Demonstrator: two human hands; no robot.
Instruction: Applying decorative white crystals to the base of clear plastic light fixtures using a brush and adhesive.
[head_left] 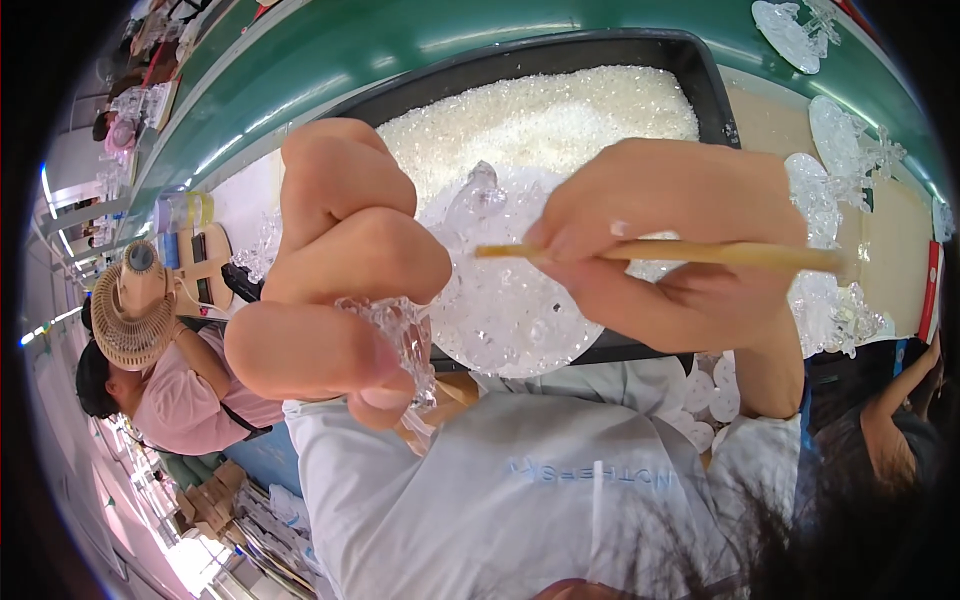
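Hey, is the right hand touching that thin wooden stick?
Touching. The head view shows the right hand pinching the wooden stick, fingers wrapped over it near its left tip, above the clear round piece.

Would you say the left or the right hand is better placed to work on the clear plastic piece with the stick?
Probably the right hand: it holds the wooden stick, tip toward the clear plastic piece gripped by the left hand.

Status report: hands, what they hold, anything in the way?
Left hand pinches clear ornament. Right hand grips wooden stick. Clear disc over black tray. Nothing blocking.
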